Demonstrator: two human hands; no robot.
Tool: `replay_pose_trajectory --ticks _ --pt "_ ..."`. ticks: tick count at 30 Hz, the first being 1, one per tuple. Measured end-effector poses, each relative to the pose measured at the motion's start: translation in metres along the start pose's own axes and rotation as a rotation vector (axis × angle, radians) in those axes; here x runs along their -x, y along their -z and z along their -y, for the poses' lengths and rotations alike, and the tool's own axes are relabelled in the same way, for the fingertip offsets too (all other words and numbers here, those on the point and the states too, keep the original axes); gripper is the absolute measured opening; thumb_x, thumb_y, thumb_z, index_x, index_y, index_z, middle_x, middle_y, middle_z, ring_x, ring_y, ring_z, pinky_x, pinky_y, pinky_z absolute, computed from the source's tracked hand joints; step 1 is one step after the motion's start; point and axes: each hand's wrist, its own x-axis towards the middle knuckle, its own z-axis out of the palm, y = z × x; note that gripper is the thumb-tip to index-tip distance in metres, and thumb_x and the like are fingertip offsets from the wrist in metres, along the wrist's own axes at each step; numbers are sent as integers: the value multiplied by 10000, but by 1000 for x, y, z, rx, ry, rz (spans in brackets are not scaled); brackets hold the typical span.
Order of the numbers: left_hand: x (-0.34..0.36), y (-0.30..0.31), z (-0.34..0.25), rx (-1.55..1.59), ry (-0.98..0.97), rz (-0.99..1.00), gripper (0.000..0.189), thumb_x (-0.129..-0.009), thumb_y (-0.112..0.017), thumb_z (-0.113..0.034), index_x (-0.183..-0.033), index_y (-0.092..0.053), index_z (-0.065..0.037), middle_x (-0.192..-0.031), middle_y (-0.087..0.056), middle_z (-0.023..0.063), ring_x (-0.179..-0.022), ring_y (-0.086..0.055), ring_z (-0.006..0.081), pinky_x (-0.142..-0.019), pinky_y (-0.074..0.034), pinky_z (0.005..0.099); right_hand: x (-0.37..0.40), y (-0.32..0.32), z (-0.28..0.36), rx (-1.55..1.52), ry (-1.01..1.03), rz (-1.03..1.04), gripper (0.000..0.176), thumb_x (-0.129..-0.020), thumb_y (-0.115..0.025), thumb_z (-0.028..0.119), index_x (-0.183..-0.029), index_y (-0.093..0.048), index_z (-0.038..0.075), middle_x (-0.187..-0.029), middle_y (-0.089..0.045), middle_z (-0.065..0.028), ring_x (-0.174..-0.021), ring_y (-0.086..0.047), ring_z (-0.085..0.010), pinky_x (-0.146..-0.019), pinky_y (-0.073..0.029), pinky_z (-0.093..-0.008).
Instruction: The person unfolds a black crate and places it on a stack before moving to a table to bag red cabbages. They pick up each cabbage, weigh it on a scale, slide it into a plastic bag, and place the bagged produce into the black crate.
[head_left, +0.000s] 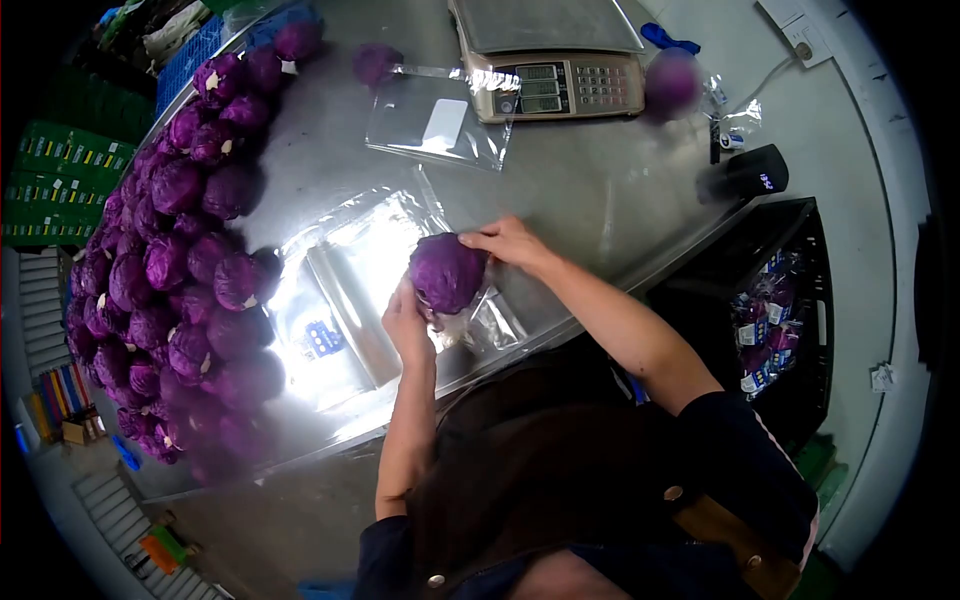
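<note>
Close to the near edge of the metal table, a red cabbage is gripped between my two hands. My left hand is closed on its lower left side, with the fingers partly hidden against the leaves. On the upper right, my right hand pinches the cabbage with its thumb and fingers. Beneath it lies a stack of clear plastic bags, shiny under the light, and some loose film shows just below the cabbage.
A large heap of red cabbages fills the table's left side. At the back stands a weighing scale, with a clear bag before it and one cabbage at its right. A black crate holding bagged cabbages sits to the right.
</note>
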Motion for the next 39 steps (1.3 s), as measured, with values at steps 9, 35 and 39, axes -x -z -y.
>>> replay_pose_trajectory --ticks 9,35,39 --pt "29 2 -3 -898 -1028 180 299 -892 -555 -61 -1187 -598 -52 -726 -632 141 -570 -595 241 -593 -481 305 34 -27 -91 -305 240 -413 233 -854 -631 206 -988 -655 17 -902 -660 -74 -743 -576 -125 -681 -453 -273" --pt "36 -28 -91 -1393 -805 171 216 -822 -580 -190 -709 -608 -7 -620 -607 194 -634 -628 357 -579 -480 435 143 -21 57 643 927 -783 502 -662 -772 155 -1101 -548 60 -1180 -505 -92 -1063 -500 -300 -867 -444 -429" --pt "21 18 -84 -1365 -710 384 185 -831 -539 -105 -717 -590 31 -654 -622 198 -584 -636 321 -542 -496 397 143 -41 -7 670 327 -810 571 -715 -725 110 -1232 -486 80 -1074 -580 -140 -924 -572 -319 -779 -469 -438"
